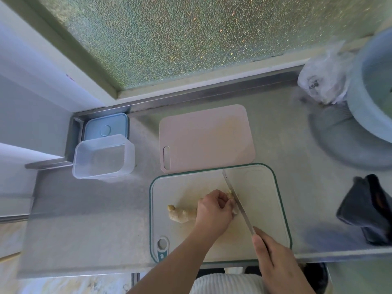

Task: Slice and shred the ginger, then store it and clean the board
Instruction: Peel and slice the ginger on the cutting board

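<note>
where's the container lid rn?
Head view, far left: the blue lid lies flat in the counter's back corner, right behind the clear container.

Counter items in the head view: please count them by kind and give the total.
Cutting boards: 2, white with green rim, pink
Ginger root: 1
Knife: 1
Clear container: 1
Blue lid: 1
Plastic bag: 1
Dark cloth: 1
Total: 8

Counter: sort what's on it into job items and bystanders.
For the job: ginger, knife, green-rimmed cutting board, clear container, blue lid, left hand, right hand.

Lying about: pink board, plastic bag, grey basin, dark cloth.
</note>
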Demonstrator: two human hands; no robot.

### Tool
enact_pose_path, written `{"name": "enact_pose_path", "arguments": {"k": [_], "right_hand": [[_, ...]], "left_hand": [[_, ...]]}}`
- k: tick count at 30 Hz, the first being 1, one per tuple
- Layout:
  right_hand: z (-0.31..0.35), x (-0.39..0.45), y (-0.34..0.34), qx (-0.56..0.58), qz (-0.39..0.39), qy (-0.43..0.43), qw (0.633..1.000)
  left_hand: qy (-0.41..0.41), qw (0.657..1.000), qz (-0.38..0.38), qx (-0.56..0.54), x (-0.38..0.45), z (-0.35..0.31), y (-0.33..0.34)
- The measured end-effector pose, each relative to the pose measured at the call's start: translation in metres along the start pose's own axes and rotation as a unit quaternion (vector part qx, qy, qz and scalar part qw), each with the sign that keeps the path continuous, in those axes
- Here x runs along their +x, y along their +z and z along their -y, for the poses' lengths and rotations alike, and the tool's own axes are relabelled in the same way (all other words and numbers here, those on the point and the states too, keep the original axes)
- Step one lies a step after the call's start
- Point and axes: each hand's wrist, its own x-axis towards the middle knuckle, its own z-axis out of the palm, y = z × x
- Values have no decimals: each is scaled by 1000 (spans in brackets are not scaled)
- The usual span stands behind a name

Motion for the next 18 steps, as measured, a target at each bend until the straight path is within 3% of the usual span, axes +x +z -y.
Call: {"name": "enact_pose_path", "arguments": {"k": [18], "right_hand": [[5,17,9,-14,17,-47,999]], "left_hand": [[18,1000,9,-6,4,8,3]]}}
